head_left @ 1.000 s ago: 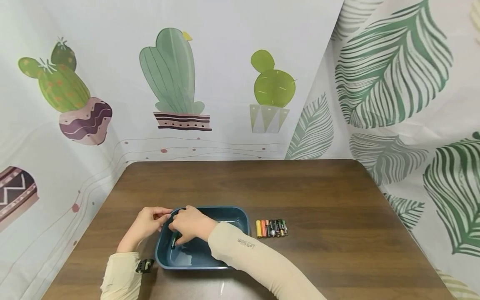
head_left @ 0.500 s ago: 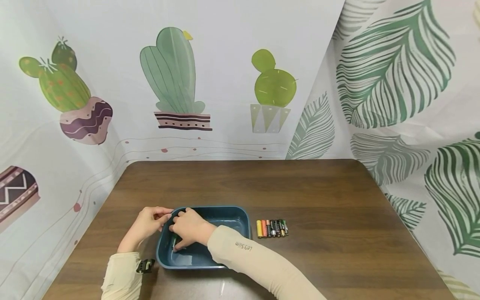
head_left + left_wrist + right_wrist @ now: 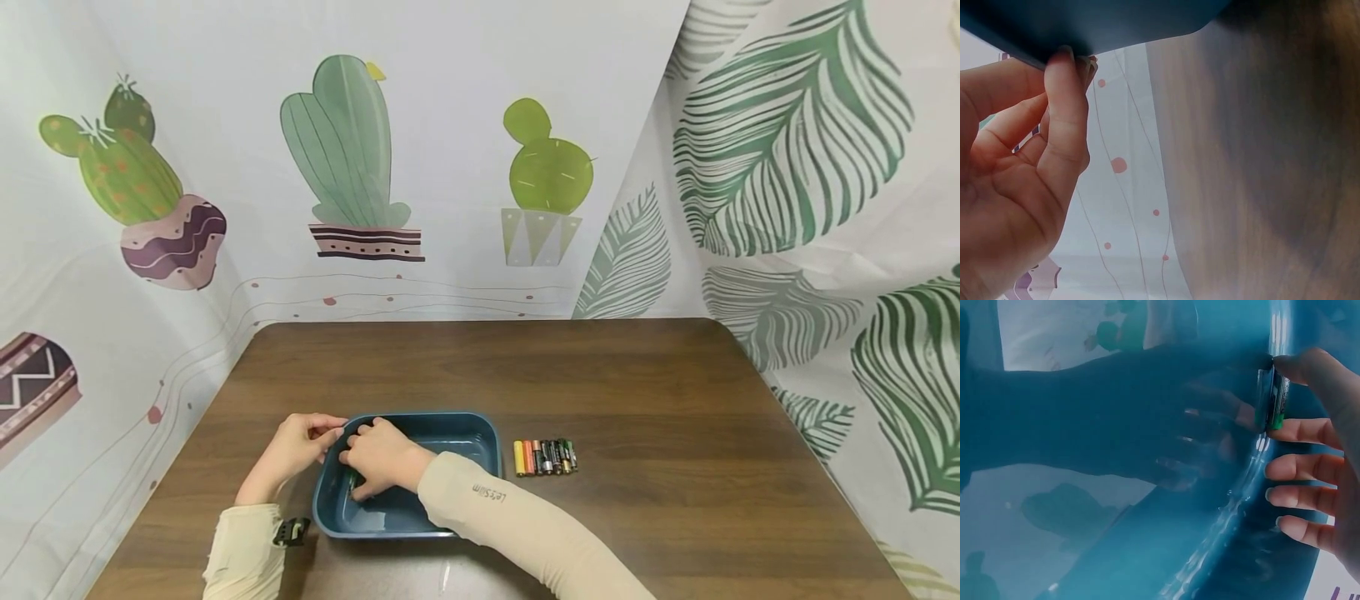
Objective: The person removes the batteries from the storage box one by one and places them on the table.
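A deep blue rectangular tray [image 3: 405, 533] sits on the table. My left hand [image 3: 296, 446] grips its far left corner, thumb and fingertips at the rim, as the left wrist view shows close up [image 3: 1035, 156]. My right hand [image 3: 382, 456] reaches down inside, at the left end. In the right wrist view, a dark battery with a green end [image 3: 1278, 403] lies against the tray's inner wall. Thumb and index finger of that hand pinch it at its two ends, the other fingers spread beside the wall. From the head view the hand covers most of this battery.
To the right of the tray, several batteries in yellow, orange, black and green [image 3: 545, 457] lie side by side in a row. The brown wooden table [image 3: 675, 500] reaches back to a printed cloth [image 3: 450, 167]. The tray's glossy bottom mirrors the hand and the surroundings.
My right thumb has shifted slightly over the battery, hiding its near end, which showed one second ago. The left hand and the tray have stayed put.
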`<state>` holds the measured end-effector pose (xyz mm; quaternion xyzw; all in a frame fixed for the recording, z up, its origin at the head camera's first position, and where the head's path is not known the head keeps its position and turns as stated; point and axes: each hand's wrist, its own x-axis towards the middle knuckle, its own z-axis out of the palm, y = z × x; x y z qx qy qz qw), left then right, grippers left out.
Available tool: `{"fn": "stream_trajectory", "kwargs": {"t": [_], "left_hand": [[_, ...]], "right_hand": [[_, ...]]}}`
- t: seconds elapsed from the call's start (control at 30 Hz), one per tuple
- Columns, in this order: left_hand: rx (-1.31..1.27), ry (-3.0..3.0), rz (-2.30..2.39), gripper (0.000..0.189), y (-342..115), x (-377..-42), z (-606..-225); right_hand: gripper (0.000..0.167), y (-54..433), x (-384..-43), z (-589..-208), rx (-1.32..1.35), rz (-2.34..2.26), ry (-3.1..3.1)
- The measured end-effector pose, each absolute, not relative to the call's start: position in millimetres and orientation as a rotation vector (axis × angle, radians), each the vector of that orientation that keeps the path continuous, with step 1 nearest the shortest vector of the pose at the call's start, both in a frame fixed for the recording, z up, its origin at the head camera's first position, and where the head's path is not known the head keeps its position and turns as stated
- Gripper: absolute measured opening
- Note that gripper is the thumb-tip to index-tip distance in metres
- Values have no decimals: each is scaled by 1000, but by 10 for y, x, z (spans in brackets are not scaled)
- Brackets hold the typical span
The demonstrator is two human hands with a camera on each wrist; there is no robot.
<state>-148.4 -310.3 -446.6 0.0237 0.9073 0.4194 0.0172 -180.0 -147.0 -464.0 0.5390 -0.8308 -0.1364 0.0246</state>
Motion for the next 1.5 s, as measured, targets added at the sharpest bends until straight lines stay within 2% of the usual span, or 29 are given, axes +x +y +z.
{"fn": "stream_trajectory", "kwargs": {"t": [0.73,1.5], "left_hand": [[66,2832,1282,20,-3106,-1464,-4473],[71,2839,1302,19,-3090,-1466,-4488]], "right_hand": [[60,-1264,-1797,-4492,1664,-463,-2643],[61,-882,-1730,-4011,1625,-458,-2634]]}}
